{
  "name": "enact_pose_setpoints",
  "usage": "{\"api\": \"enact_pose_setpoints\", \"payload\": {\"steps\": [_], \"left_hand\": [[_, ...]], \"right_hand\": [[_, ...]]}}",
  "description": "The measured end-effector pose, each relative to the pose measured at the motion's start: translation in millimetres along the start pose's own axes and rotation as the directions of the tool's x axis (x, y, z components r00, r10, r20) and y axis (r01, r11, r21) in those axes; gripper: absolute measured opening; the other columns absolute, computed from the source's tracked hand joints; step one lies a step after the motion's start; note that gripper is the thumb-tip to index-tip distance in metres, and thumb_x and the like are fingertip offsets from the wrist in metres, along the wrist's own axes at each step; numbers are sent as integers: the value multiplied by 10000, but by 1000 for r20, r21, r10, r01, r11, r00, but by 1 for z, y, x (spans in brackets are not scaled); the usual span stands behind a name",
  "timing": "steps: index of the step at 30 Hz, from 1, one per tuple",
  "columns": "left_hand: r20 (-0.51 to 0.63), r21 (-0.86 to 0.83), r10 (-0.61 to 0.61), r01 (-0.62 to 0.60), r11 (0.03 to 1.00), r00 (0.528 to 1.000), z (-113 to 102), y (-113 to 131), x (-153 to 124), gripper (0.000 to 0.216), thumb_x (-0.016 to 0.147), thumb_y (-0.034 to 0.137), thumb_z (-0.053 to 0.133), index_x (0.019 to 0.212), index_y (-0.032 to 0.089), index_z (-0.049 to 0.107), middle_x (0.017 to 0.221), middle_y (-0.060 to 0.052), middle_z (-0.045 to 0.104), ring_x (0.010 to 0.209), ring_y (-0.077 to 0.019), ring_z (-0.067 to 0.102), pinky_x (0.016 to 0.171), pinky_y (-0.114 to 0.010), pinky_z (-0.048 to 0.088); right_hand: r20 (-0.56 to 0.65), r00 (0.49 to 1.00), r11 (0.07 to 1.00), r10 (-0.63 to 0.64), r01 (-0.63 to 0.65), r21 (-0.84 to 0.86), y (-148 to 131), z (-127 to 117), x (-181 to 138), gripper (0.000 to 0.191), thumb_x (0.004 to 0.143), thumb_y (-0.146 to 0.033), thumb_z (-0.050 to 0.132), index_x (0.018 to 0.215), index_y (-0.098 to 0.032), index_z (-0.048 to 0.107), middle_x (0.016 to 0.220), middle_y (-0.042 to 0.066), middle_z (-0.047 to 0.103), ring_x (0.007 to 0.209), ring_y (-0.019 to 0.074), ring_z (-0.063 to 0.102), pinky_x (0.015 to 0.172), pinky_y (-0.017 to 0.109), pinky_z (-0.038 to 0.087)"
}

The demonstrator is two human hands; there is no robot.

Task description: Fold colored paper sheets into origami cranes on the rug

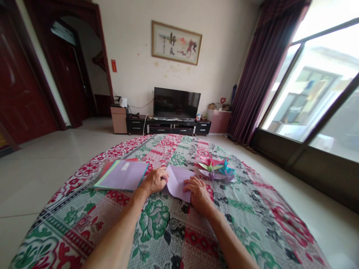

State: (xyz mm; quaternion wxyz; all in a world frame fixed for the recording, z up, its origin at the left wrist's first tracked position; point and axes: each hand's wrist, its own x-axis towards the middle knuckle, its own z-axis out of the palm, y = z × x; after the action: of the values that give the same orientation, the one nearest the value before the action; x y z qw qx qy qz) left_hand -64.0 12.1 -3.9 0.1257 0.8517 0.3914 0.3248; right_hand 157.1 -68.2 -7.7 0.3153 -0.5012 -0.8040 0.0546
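A sheet of light purple paper (177, 183) lies in front of me on the flowered tablecloth, its left side bent upward. My left hand (156, 180) pinches that raised left edge between thumb and fingers. On the opposite side, my right hand (197, 191) has its bent fingers over the right edge of the sheet, holding it; the thumb is mostly hidden. Left of my hands rests a stack of coloured paper (126, 177) with a purple sheet on top. To the right sit several folded paper cranes (215, 170) in red, green, blue and purple, bunched together.
The round table wears a patterned tablecloth (155, 220). Beyond it, a television (177, 103) stands on a low cabinet (171, 127) against the wall. A dark curtain (252, 74) and window are at the right, with doors at the left.
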Motion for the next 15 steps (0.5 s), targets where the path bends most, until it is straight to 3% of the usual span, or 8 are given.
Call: {"api": "enact_pose_setpoints", "payload": {"steps": [3,6,10,15], "left_hand": [[29,44,-52,50,998,998,0,4,0,287,604,69,454,653,215,696,802,-21,720,933,-196,635,885,-307,468],[61,65,-103,99,993,993,-2,8,1,318,652,100,446,783,209,714,829,-40,723,830,-197,654,811,-298,489],[35,51,-163,161,986,986,-1,11,3,400,686,117,437,990,206,681,920,-50,713,862,-197,649,819,-287,477],[0,151,-253,250,956,968,8,7,6,507,711,126,457,1203,201,552,957,-52,695,879,-180,636,841,-277,465]], "right_hand": [[10,1000,1000,-14,14,-17,-8,-9,-6,333,691,-24,434,798,-221,680,1042,20,653,1112,207,466,968,401,272],[26,999,999,-29,30,-27,-19,-13,-10,211,778,-124,474,761,-202,668,943,34,662,955,182,524,929,368,299],[-20,1000,999,19,-20,-48,-23,-8,-14,147,819,-242,525,778,-210,662,944,37,646,933,178,528,895,341,317],[-27,1000,999,9,-10,-44,-20,1,-15,148,800,-156,518,825,-218,650,916,28,630,914,170,526,890,330,318]]}}
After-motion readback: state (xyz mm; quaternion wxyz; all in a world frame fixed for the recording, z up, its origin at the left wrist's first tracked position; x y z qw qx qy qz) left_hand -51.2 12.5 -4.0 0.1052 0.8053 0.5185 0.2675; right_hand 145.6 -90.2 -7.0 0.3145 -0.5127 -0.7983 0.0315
